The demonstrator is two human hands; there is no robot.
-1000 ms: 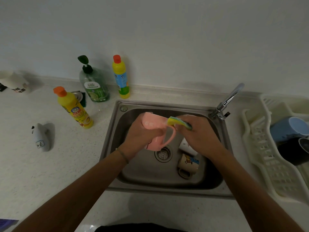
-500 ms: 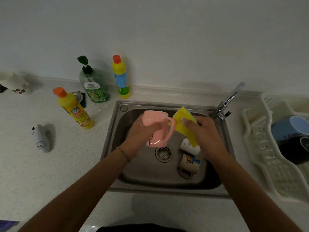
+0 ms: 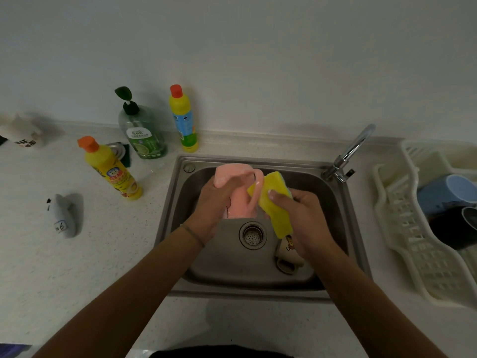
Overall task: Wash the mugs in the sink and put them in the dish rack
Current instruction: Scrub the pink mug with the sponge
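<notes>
Over the steel sink (image 3: 258, 161) my left hand (image 3: 214, 202) grips a pink mug (image 3: 241, 202), held upright with its handle turned to the right. My right hand (image 3: 302, 218) holds a yellow sponge (image 3: 275, 200) and presses it against the mug's handle. On the sink floor, partly under my right wrist, lies a beige mug (image 3: 287, 255) with a cartoon bear print. In the cream dish rack (image 3: 402, 228) on the right sit a blue mug (image 3: 446, 192) and a black mug (image 3: 456, 228).
A chrome tap (image 3: 348, 153) stands at the sink's back right corner. Left of the sink are a yellow bottle (image 3: 111, 171), a green soap dispenser (image 3: 142, 130) and another yellow bottle (image 3: 183, 120). A small white figure (image 3: 62, 215) lies further left on the counter.
The pink mug went from tilted to upright in my left hand. The sponge unfolded from a narrow edge to its full yellow face and slid down along the handle.
</notes>
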